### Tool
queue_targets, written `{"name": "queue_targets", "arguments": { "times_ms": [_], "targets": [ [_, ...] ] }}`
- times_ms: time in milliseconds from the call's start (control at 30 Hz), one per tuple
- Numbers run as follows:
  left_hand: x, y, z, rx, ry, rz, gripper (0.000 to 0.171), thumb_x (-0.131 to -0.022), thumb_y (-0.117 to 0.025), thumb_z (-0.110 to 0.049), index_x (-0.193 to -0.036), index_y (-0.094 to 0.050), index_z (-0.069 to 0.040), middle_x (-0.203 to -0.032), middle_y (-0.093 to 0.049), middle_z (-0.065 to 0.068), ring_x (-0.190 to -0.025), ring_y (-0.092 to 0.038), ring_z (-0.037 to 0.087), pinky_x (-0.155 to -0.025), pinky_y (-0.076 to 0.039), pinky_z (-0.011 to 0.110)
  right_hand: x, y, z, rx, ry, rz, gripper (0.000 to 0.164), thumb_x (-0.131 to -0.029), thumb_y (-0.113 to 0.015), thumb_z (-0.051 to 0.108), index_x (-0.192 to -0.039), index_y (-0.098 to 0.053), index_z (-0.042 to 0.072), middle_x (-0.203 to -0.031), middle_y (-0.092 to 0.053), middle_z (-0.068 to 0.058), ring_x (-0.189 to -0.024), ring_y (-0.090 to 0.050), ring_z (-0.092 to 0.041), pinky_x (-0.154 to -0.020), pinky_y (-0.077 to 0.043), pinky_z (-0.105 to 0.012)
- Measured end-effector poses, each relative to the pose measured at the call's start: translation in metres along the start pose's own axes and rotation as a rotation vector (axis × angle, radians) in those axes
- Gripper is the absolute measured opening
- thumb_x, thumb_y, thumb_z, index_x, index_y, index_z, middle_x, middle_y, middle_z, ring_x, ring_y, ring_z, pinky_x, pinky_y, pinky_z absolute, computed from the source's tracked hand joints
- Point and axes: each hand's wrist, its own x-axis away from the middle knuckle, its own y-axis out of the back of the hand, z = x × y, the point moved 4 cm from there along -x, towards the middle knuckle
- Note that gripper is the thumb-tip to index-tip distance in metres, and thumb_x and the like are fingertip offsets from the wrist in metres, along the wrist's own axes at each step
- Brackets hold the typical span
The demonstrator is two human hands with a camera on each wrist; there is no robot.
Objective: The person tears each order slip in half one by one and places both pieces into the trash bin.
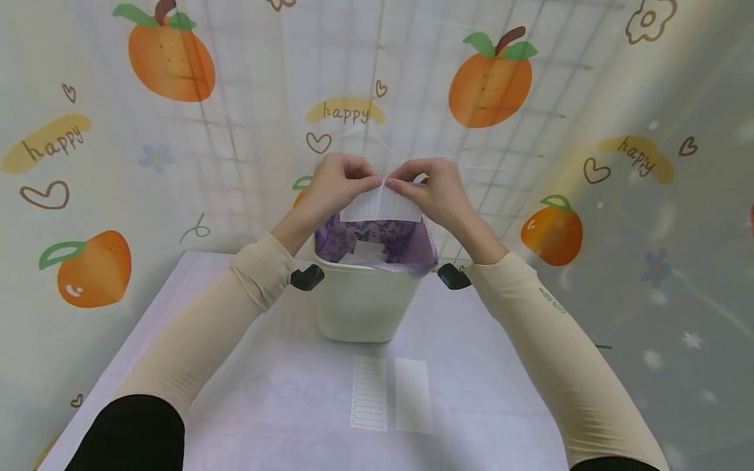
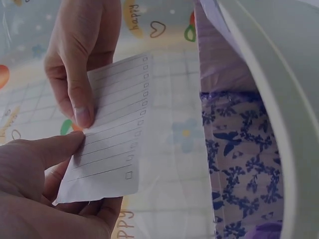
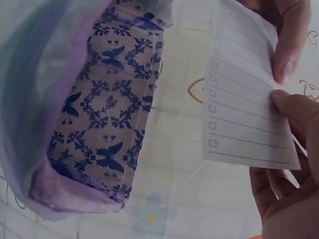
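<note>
Above the bin, my left hand (image 1: pixel 337 184) and right hand (image 1: pixel 437 191) pinch one lined paper slip (image 1: pixel 379 204) between thumbs and fingers. Their thumb tips nearly meet at the middle of its upper edge. Ruled lines and a column of small checkboxes mark the slip (image 2: pixel 112 132) in the left wrist view. It looks whole, with a slight bend at the middle. Below it stands a white bin (image 1: pixel 365 304) with a purple patterned liner (image 1: pixel 421 245) folded over its rim. White paper pieces (image 1: pixel 368 252) lie inside the bin.
On the table (image 1: pixel 265 405) in front of the bin lie a lined slip (image 1: pixel 369 394) and a plain white slip (image 1: pixel 413 396), side by side. A curtain (image 1: pixel 247 85) printed with oranges hangs behind the table and along its sides.
</note>
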Motion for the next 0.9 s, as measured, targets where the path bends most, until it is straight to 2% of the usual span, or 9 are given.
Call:
{"name": "queue_targets", "arguments": {
  "times_ms": [100,333,633,900],
  "targets": [
    [-0.004,0.0,0.001,-0.02,0.014,-0.01,0.009,-0.096,-0.078,-0.012,-0.092,-0.08,-0.005,-0.087,-0.076,0.005,-0.079,-0.058,0.014,-0.072,-0.045,0.025,-0.003,0.001,-0.001,0.004,-0.016,0.006,0.013,-0.095,-0.081,0.022,-0.096,-0.084,0.009,-0.092,-0.081,-0.006,-0.08,-0.066,-0.013,-0.069,-0.051,-0.017],
    [-0.009,0.004,0.003,-0.051,0.049,-0.039,0.008,-0.097,-0.077,-0.014,-0.094,-0.08,-0.007,-0.092,-0.077,0.003,-0.087,-0.063,0.015,-0.077,-0.048,0.026,-0.012,0.0,-0.002,0.017,-0.04,0.029,0.014,-0.094,-0.082,0.023,-0.098,-0.085,0.01,-0.096,-0.082,-0.007,-0.082,-0.068,-0.013,-0.068,-0.052,-0.018],
    [-0.019,0.009,0.008,-0.019,0.07,-0.069,0.007,-0.096,-0.078,-0.014,-0.091,-0.08,-0.009,-0.099,-0.079,0.003,-0.101,-0.067,0.016,-0.084,-0.049,0.028,-0.021,-0.001,0.0,0.045,-0.06,0.061,0.015,-0.095,-0.082,0.025,-0.099,-0.085,0.01,-0.093,-0.081,-0.007,-0.083,-0.067,-0.014,-0.072,-0.052,-0.021],
    [-0.019,0.01,0.008,0.033,0.105,-0.045,0.009,-0.097,-0.076,-0.011,-0.097,-0.079,-0.002,-0.094,-0.075,0.002,-0.094,-0.06,0.015,-0.08,-0.046,0.026,-0.023,-0.002,0.0,0.055,-0.057,0.059,0.015,-0.094,-0.082,0.023,-0.099,-0.085,0.009,-0.094,-0.081,-0.009,-0.086,-0.068,-0.018,-0.071,-0.052,-0.019]
  ]
}}
